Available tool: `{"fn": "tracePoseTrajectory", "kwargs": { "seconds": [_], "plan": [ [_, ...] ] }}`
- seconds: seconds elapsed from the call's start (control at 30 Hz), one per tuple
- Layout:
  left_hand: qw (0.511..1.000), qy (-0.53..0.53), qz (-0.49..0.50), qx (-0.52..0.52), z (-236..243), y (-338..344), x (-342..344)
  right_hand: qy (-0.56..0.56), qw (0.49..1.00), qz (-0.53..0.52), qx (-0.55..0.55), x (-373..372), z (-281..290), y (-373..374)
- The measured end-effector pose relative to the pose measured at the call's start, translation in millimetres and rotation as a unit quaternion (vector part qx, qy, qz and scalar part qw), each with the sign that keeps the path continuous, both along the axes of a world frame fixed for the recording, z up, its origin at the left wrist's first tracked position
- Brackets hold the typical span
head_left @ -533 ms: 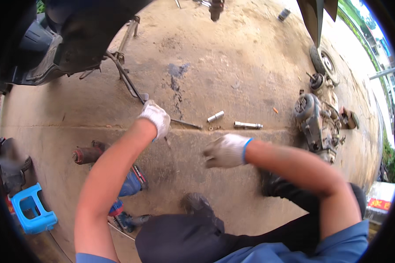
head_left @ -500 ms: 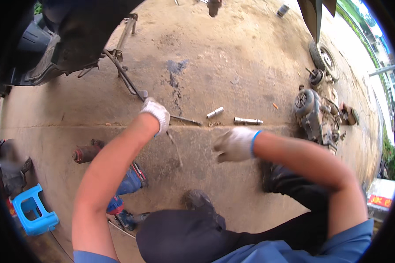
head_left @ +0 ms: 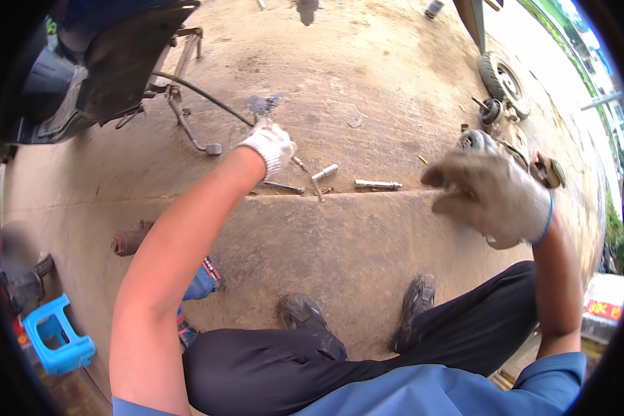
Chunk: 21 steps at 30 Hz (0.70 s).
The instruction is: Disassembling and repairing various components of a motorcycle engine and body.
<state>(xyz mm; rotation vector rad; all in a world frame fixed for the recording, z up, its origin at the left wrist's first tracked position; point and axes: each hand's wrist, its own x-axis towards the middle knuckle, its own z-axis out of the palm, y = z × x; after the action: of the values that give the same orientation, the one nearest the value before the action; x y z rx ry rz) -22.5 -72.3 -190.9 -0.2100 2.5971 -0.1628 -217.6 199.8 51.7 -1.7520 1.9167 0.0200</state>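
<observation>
Bright daylight, glaring upper right, slightly blurred right fingers (head_left: 447,170)

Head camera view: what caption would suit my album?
Gloved left hand grips a dark cable; the gloved right hand hovers open above a stained floor.

Through the head camera I see the left hand (head_left: 270,145) in a white knitted fabric glove with ribbed cuff (head_left: 265,151). The right hand (head_left: 496,197) wears a greyish-beige fabric glove, its wrist finished by a thin blue edging (head_left: 550,218). I also notice a plain blue short-sleeved cloth shirt (head_left: 416,392), black cloth trousers (head_left: 256,364) and dark, closed shoes (head_left: 304,312).
</observation>
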Motion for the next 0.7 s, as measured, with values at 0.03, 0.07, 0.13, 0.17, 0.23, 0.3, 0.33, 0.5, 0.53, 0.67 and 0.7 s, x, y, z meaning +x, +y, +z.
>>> {"fn": "tracePoseTrajectory", "kwargs": {
  "seconds": [0.03, 0.07, 0.13, 0.17, 0.23, 0.3, 0.33, 0.5, 0.53, 0.67, 0.7],
  "plan": [
    [1.0, 0.008, -0.001, 0.002, 2.5, 0.0, -4.3, -0.002, 1.0, 0.019, -0.024, 4.0, -0.4, 10.1],
    [1.0, 0.0, 0.025, 0.005, 4.1, 0.4, -10.7, -0.036, 0.998, 0.021, -0.046, 7.6, -3.7, 19.0],
    [0.999, -0.025, 0.037, 0.009, 2.8, 2.4, -22.9, -0.013, 0.998, 0.043, -0.049, 13.4, -14.5, 33.7],
    [0.998, -0.034, 0.043, 0.009, 0.5, 2.9, -28.7, 0.013, 0.998, 0.06, -0.008, 11.7, -16.3, 39.1],
    [1.0, -0.019, 0.021, 0.007, -7.7, 5.2, -38.0, -0.026, 0.995, 0.095, 0.013, 4.3, -18.9, 44.7],
    [0.998, 0.052, 0.033, -0.001, -16.6, 5.2, -42.6, -0.058, 0.994, 0.087, -0.006, -0.4, -19.8, 47.0],
    [0.993, 0.101, 0.057, -0.018, -21.5, 5.2, -46.0, -0.08, 0.993, 0.082, -0.03, -1.9, -19.6, 47.0],
    [0.987, 0.143, 0.054, -0.04, -49.2, 6.0, -60.2, -0.041, 0.996, 0.074, 0.032, -8.5, -17.1, 48.1],
    [0.988, 0.134, 0.06, -0.042, -54.2, 7.5, -64.3, -0.017, 0.995, 0.08, 0.059, -9.9, -17.8, 48.9],
    [0.992, 0.082, 0.09, -0.032, -67.8, 13.4, -79.1, -0.026, 0.995, 0.078, 0.052, -15.1, -17.9, 54.1],
    [0.993, 0.042, 0.104, -0.022, -69.5, 14.3, -82.7, -0.023, 0.995, 0.076, 0.061, -15.2, -17.7, 55.2]
  ]
}}
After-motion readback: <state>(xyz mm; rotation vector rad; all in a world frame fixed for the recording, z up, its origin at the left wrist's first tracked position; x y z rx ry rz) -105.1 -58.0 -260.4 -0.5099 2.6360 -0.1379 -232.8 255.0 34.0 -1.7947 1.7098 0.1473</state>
